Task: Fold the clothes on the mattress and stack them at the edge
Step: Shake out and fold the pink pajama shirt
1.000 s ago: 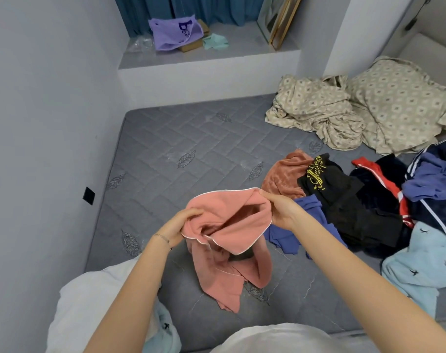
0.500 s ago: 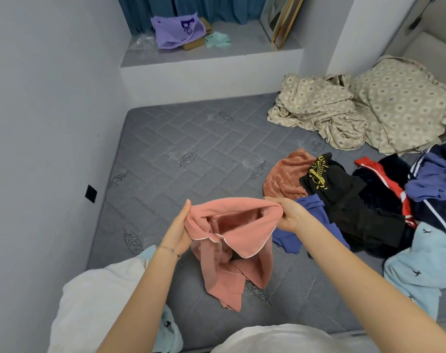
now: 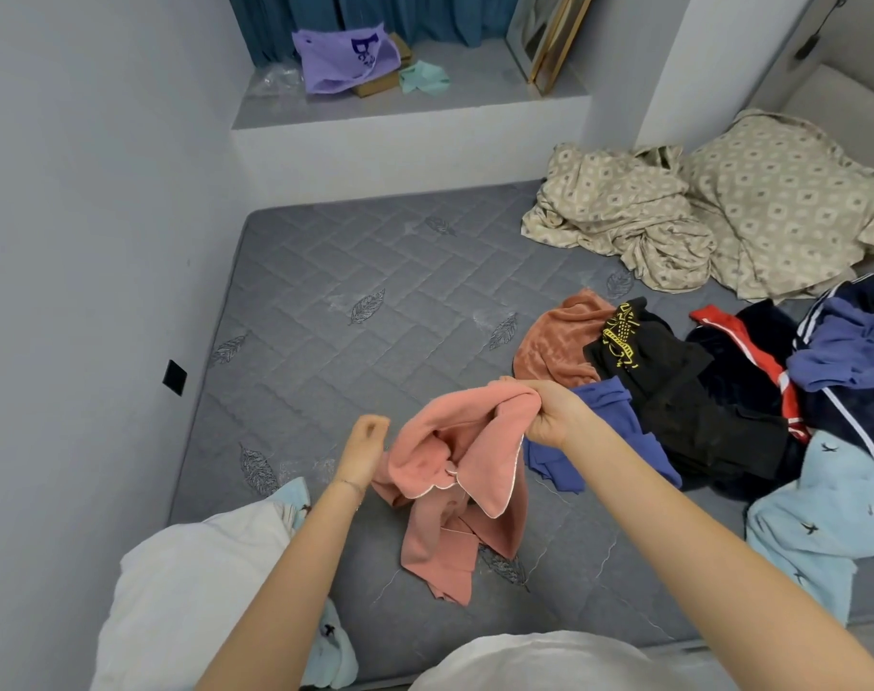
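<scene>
Pink garment (image 3: 457, 466), 1, held by right hand (image 3: 554, 416), left hand (image 3: 366, 441) beside it

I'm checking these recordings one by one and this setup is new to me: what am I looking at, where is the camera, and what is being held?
No machine here: a person works with bare hands, filmed by a camera worn on the head, looking down. The right hand grips a pink garment that hangs down to the grey mattress. The left hand is beside it, fingers loosely curled, holding nothing. A pile of clothes lies to the right, beige bedding behind.
</scene>
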Available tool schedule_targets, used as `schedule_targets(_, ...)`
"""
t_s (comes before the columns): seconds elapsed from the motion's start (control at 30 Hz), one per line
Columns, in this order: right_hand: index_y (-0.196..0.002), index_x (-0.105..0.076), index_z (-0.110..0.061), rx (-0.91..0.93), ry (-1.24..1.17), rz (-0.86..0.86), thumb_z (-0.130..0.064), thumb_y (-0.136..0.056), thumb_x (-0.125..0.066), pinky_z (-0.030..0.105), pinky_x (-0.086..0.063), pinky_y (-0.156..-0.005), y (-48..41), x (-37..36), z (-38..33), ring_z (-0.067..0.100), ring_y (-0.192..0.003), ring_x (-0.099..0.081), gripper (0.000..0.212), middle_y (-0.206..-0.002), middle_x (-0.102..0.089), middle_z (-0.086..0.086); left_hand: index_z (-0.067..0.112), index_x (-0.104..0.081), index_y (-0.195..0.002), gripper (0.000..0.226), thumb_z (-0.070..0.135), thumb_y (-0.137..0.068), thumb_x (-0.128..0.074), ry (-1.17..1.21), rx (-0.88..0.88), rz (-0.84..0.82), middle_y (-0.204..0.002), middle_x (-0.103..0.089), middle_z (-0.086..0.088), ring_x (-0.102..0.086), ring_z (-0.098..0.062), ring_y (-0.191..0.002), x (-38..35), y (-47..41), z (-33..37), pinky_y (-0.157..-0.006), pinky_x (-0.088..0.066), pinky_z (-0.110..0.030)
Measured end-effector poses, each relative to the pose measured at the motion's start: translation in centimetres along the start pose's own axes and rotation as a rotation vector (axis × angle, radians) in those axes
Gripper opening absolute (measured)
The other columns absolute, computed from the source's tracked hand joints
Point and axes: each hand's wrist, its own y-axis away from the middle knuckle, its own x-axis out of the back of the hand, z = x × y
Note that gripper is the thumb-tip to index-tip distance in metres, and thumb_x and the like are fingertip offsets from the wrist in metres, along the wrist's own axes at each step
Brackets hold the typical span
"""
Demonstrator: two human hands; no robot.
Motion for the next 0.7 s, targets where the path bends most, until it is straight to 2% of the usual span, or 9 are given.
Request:
schedule_targets(0.03,-0.087,-0.054,0.0,-0.001,-0.001,0.009,-0.008,-0.101,-0.041,0.028,-0.055,-0.053,-0.1,0.0,0.0,0.018,-0.055,-0.061,0.022,-0.08,-0.052,0.009,0.014,-0.055,-0.104,0.01,0.014,-0.1,-0.046,0.028,-0.104,-0.03,-0.106,-0.054,0.001,-0.051,-0.008,-0.095,-0.1,0.3,0.2,-0.075,-0.038,-0.012)
schedule_targets(0.1,-0.087,-0.055,0.0,-0.004,-0.009,0.016,-0.005,-0.101,-0.041,0.03,-0.056,-0.051,-0.1,-0.2,0.2,0.02,-0.05,-0.063,0.02,-0.08,-0.053,0.01,0.021,-0.052,-0.121,0.025,0.018,-0.096,-0.056,0.056,-0.277,-0.171,-0.122,-0.054,0.009,-0.051,0.003,-0.109,-0.8,0.9,1.2,-0.086,-0.036,-0.002)
schedule_targets(0.17,-0.085,-0.058,0.003,-0.009,0.01,-0.002,-0.005,-0.101,-0.041,0.033,-0.057,-0.049,0.0,-0.4,0.5,0.023,-0.051,-0.065,0.024,-0.076,-0.058,0.015,0.023,-0.05,-0.128,0.043,0.02,-0.089,-0.068,-0.049,-0.408,-0.308,-0.127,-0.055,0.013,-0.051,0.006,-0.115,-1.9,1.4,2.2,-0.094,-0.037,-0.006)
schedule_targets(0.23,-0.083,-0.062,0.008,-0.017,0.063,-0.019,-0.007,-0.101,-0.043,0.036,-0.058,-0.052,0.1,-0.5,0.7,0.026,-0.059,-0.067,0.03,-0.077,-0.062,0.02,0.025,-0.05,-0.133,0.053,0.027,-0.084,-0.072,-0.251,-0.537,-0.291,-0.13,-0.056,0.014,-0.051,0.002,-0.117,-3.1,1.7,3.0,-0.098,-0.039,-0.015)
schedule_targets(0.33,-0.095,-0.057,0.005,-0.01,0.106,-0.02,-0.011,-0.101,-0.044,0.034,-0.058,-0.062,0.3,-0.6,1.0,0.022,-0.076,-0.061,0.022,-0.087,-0.059,0.017,0.03,-0.059,-0.12,0.033,0.037,-0.088,-0.062,-0.534,-0.675,-0.101,-0.115,-0.067,0.01,-0.06,-0.013,-0.106,-3.8,1.9,4.6,-0.089,-0.046,-0.031)
schedule_targets(0.4,-0.092,-0.06,0.005,0.017,0.143,-0.045,-0.015,-0.101,-0.044,0.032,-0.058,-0.064,0.4,-0.3,0.6,0.022,-0.074,-0.063,0.027,-0.084,-0.062,0.017,0.027,-0.066,-0.109,0.02,0.033,-0.094,-0.056,-0.637,-0.702,-0.051,-0.098,-0.072,0.003,-0.063,-0.024,-0.094,-3.8,1.8,5.5,-0.08,-0.047,-0.037)
schedule_targets(0.53,-0.062,-0.066,-0.011,0.116,0.355,-0.055,-0.031,-0.096,-0.053,0.027,-0.053,-0.056,1.2,1.1,0.1,0.013,-0.054,-0.062,0.042,-0.055,-0.061,0.002,0.009,-0.071,-0.1,0.017,0.012,-0.094,-0.056,-0.457,-0.71,-0.013,-0.094,-0.073,-0.008,-0.065,-0.027,-0.09,-3.1,1.2,7.3,-0.077,-0.042,-0.027)
schedule_targets(0.6,-0.083,-0.065,-0.015,0.135,0.548,0.016,-0.042,-0.09,-0.06,0.026,-0.051,-0.067,1.3,2.4,0.3,0.012,-0.068,-0.062,0.028,-0.067,-0.066,-0.002,0.005,-0.071,-0.097,0.018,0.007,-0.093,-0.055,-0.449,-0.701,-0.011,-0.095,-0.073,-0.009,-0.064,-0.023,-0.09,-2.8,0.8,8.5,-0.074,-0.037,-0.019)
schedule_targets(0.7,-0.104,-0.064,-0.016,0.146,0.856,0.042,-0.046,-0.088,-0.062,0.026,-0.047,-0.077,1.0,4.4,1.0,0.012,-0.087,-0.06,0.034,-0.095,-0.068,-0.003,0.005,-0.072,-0.093,0.018,0.006,-0.092,-0.054,-0.447,-0.7,-0.017,-0.09,-0.072,-0.008,-0.06,-0.018,-0.082,-2.8,0.6,9.8,-0.069,-0.033,-0.016)
